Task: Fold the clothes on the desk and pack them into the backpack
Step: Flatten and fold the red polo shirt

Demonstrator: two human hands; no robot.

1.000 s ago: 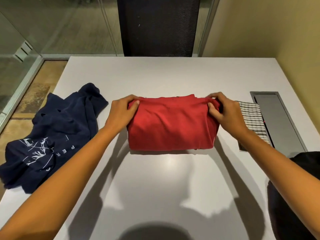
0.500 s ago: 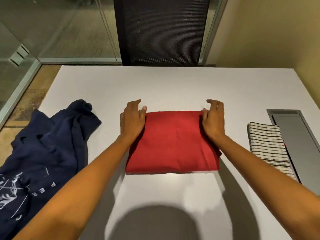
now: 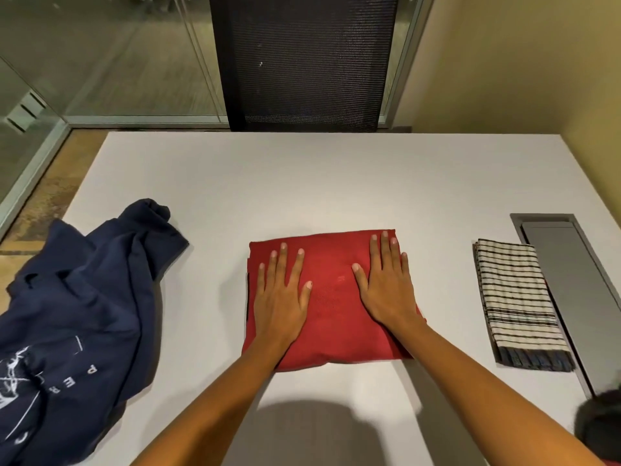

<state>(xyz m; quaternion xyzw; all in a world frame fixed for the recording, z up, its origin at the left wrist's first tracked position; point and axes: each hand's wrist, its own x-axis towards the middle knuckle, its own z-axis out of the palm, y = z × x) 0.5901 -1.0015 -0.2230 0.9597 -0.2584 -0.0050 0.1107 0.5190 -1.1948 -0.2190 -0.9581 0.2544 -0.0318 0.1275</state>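
Note:
A folded red garment [image 3: 332,297] lies as a neat rectangle in the middle of the white desk [image 3: 302,183]. My left hand [image 3: 280,294] presses flat on its left half with fingers straight and spread. My right hand [image 3: 386,284] presses flat on its right half the same way. A crumpled navy T-shirt [image 3: 77,314] with white print sprawls over the desk's left edge. A folded striped cloth [image 3: 519,302] lies at the right. A black shape, perhaps the backpack [image 3: 601,422], shows at the lower right corner.
A grey cable hatch [image 3: 571,290] is set into the desk beside the striped cloth. A black mesh chair back [image 3: 304,62] stands behind the far edge. Glass walls run along the left, a beige wall along the right.
Both hands let go of the red garment's far edge after folding it over and now lie flat on top of it. The view has tilted, so the desk sits lower in frame.

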